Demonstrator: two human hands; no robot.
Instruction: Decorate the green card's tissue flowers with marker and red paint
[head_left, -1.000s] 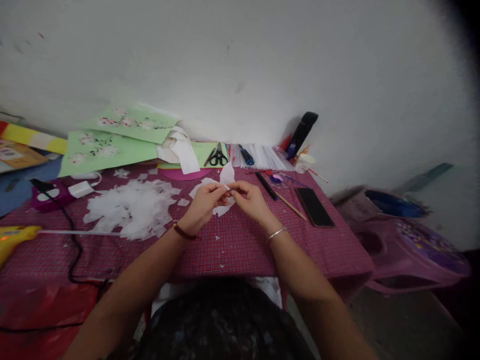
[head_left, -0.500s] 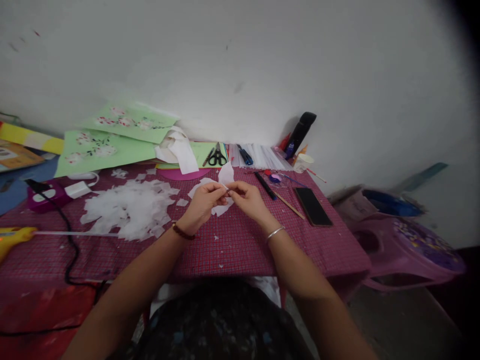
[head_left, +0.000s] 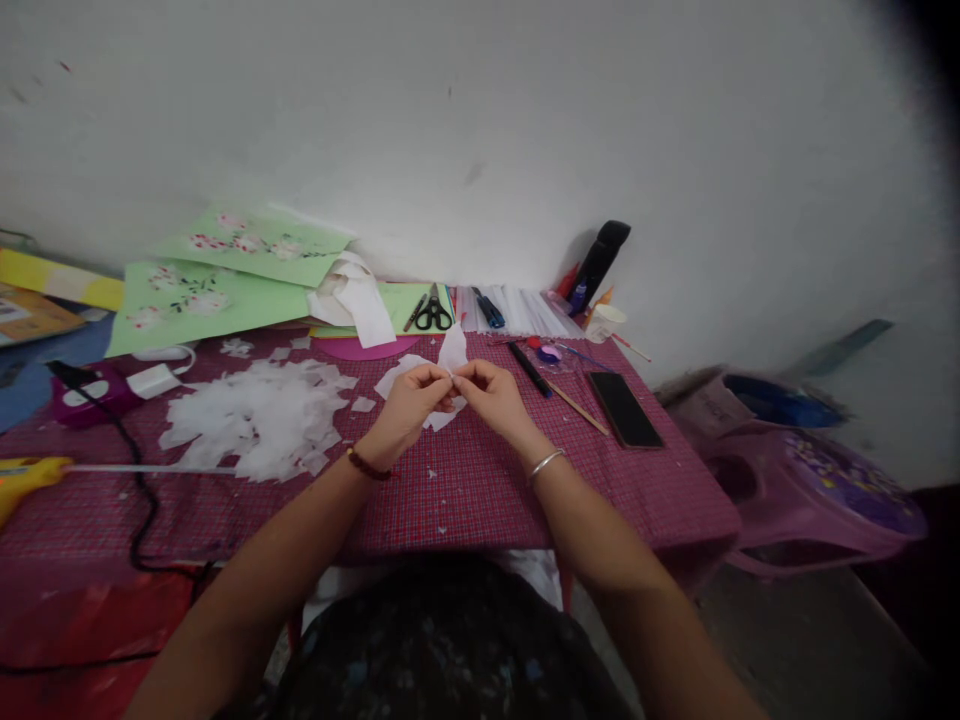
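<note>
My left hand (head_left: 411,405) and my right hand (head_left: 491,397) meet fingertip to fingertip over the middle of the table. Both are closed in a pinch on a thin white paper piece (head_left: 453,348), whose petal-like tip stands up above the fingers. Its lower part is hidden by my fingers. Just behind and below my hands, other white paper pieces (head_left: 394,372) lie on the cloth. To the left spreads a large heap of cut white paper scraps (head_left: 255,415). One small square scrap (head_left: 364,404) lies apart, near my left hand.
Scissors (head_left: 433,312), a box cutter (head_left: 489,308) and clear sticks (head_left: 529,312) lie at the back. On the right are a black pen (head_left: 530,369), a wooden stick (head_left: 577,407) and a phone (head_left: 625,409). A yellow glue gun (head_left: 30,477) with a black cable (head_left: 142,500) sits left.
My hands stay together at the same place, with the fingertips shifting only slightly on the paper. The whole view has moved a little.
</note>
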